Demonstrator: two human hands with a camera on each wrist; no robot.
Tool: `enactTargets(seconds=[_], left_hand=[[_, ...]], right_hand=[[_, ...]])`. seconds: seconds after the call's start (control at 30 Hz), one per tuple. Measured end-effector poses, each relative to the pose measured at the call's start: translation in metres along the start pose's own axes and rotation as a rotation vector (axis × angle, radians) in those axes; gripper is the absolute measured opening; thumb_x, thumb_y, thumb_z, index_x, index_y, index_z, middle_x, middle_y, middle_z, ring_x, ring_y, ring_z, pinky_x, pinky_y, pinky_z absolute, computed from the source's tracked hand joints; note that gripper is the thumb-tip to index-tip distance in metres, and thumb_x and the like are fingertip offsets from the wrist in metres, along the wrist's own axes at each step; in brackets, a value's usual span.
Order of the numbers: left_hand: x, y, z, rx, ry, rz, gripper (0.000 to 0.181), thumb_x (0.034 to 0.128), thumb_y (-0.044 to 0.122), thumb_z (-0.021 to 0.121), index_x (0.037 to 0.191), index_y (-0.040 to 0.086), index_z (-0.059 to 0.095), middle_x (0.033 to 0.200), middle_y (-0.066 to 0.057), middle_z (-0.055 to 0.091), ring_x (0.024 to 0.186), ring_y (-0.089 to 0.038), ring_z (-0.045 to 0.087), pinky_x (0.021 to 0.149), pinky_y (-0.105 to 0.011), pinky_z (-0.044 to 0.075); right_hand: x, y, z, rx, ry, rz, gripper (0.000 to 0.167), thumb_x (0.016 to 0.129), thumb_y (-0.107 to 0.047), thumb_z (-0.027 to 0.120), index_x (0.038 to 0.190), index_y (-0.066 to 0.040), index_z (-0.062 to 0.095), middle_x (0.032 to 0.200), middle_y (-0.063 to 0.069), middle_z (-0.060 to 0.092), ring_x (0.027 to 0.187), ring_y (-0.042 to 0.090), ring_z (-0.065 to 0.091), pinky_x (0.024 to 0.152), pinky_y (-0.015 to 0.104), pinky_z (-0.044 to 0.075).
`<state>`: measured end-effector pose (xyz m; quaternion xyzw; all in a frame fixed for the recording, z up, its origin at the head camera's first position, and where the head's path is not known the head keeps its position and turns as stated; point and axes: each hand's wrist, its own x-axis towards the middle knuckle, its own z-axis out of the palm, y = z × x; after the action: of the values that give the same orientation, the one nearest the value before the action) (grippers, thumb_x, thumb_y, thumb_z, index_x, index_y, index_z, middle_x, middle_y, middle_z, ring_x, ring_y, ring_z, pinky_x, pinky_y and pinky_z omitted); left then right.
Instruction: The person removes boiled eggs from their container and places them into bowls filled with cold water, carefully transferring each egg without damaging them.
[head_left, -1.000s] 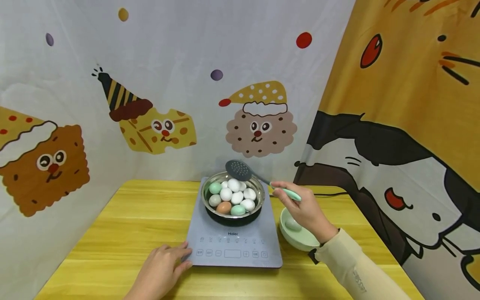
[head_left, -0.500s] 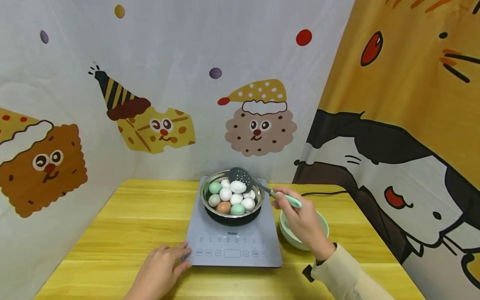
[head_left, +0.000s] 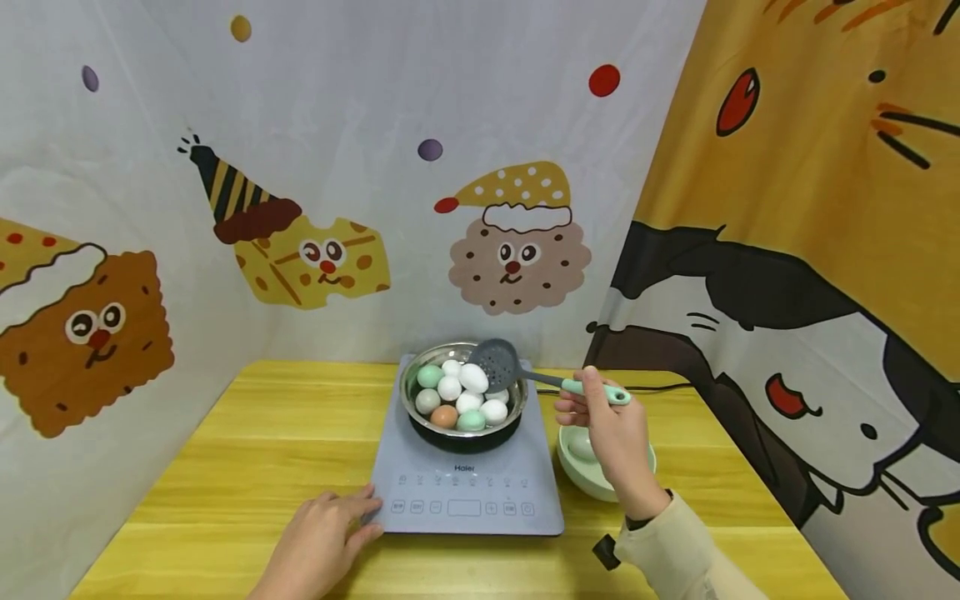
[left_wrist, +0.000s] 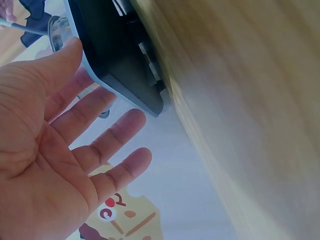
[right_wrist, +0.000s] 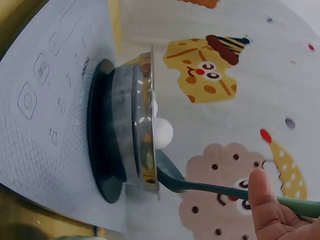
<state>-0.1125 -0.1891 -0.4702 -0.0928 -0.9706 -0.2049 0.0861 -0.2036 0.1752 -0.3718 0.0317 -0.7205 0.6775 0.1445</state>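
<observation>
My right hand [head_left: 618,442] holds the green handle of a dark slotted ladle [head_left: 495,364], whose head is over the right back part of a steel bowl [head_left: 408,400] full of white, green, grey and brown eggs. A white egg [head_left: 473,378] lies against the ladle's edge; in the right wrist view a white egg [right_wrist: 163,133] rises above the rim beside the ladle [right_wrist: 171,172]. The left hand [head_left: 321,533] rests with spread fingers at the front left corner of the induction cooker [head_left: 465,492]; in the left wrist view its thumb and fingers touch the cooker's edge.
A pale green bowl [head_left: 600,483] with an egg [head_left: 581,446] in it stands right of the cooker, partly behind the right forearm. A black cable [head_left: 660,387] runs along the table's back right. Printed curtains stand behind the wooden table.
The ladle has come down from above the eggs, then shifted right, its handle now flatter. A white egg has been pushed up beside it. The left hand has stayed in place.
</observation>
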Motion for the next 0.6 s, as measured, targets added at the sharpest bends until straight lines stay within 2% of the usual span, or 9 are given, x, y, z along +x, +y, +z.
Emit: enactTargets(seconds=[0.1, 0.2, 0.27, 0.4, 0.5, 0.6], left_hand=[[-0.001, 0.0, 0.0, 0.0, 0.005, 0.004, 0.031, 0.0866, 0.03, 0.089, 0.115, 0.019, 0.083, 0.13, 0.0, 0.079, 0.106, -0.027, 0.076, 0.096, -0.053, 0.061], [-0.001, 0.0, 0.001, -0.001, 0.005, 0.007, 0.031, 0.0867, 0.03, 0.089, 0.114, 0.019, 0.083, 0.13, 0.0, 0.079, 0.107, -0.028, 0.076, 0.096, -0.053, 0.061], [-0.001, 0.0, 0.0, 0.0, 0.003, 0.005, 0.031, 0.0866, 0.03, 0.089, 0.115, 0.019, 0.083, 0.13, 0.0, 0.079, 0.107, -0.027, 0.076, 0.096, -0.053, 0.061], [-0.001, 0.0, -0.001, 0.003, 0.005, 0.006, 0.031, 0.0865, 0.03, 0.089, 0.114, 0.019, 0.083, 0.13, 0.0, 0.079, 0.106, -0.026, 0.076, 0.094, -0.052, 0.062], [-0.001, 0.0, -0.001, 0.009, 0.017, 0.019, 0.031, 0.0857, 0.029, 0.09, 0.114, 0.019, 0.084, 0.128, 0.001, 0.08, 0.101, -0.024, 0.076, 0.09, -0.049, 0.063], [0.0, 0.0, -0.001, 0.013, 0.018, 0.026, 0.031, 0.0853, 0.03, 0.09, 0.113, 0.019, 0.084, 0.127, 0.002, 0.08, 0.098, -0.022, 0.076, 0.087, -0.047, 0.063]], right_hand=[[0.004, 0.003, -0.008, 0.047, -0.004, 0.059, 0.06, 0.11, -0.052, 0.053, 0.13, 0.003, 0.066, 0.092, 0.0, 0.082, 0.082, 0.016, 0.081, 0.078, 0.036, 0.069], [0.003, 0.004, -0.012, 0.048, -0.033, 0.056, 0.061, 0.11, -0.052, 0.052, 0.131, 0.003, 0.066, 0.095, 0.003, 0.083, 0.085, 0.019, 0.081, 0.08, 0.037, 0.069], [-0.001, 0.004, -0.011, 0.003, -0.08, 0.011, 0.055, 0.112, -0.048, 0.053, 0.129, 0.003, 0.067, 0.098, 0.009, 0.082, 0.085, 0.021, 0.081, 0.081, 0.038, 0.069], [-0.012, 0.003, -0.004, -0.104, -0.164, -0.139, 0.039, 0.113, -0.03, 0.056, 0.124, 0.004, 0.069, 0.098, 0.023, 0.079, 0.081, 0.026, 0.08, 0.078, 0.041, 0.069], [-0.016, 0.002, 0.002, -0.143, -0.174, -0.223, 0.032, 0.112, -0.023, 0.058, 0.121, 0.005, 0.07, 0.095, 0.025, 0.078, 0.079, 0.026, 0.079, 0.074, 0.041, 0.069], [-0.015, 0.001, 0.006, -0.152, -0.162, -0.248, 0.031, 0.112, -0.022, 0.059, 0.117, 0.005, 0.071, 0.091, 0.023, 0.078, 0.077, 0.025, 0.078, 0.071, 0.039, 0.069]])
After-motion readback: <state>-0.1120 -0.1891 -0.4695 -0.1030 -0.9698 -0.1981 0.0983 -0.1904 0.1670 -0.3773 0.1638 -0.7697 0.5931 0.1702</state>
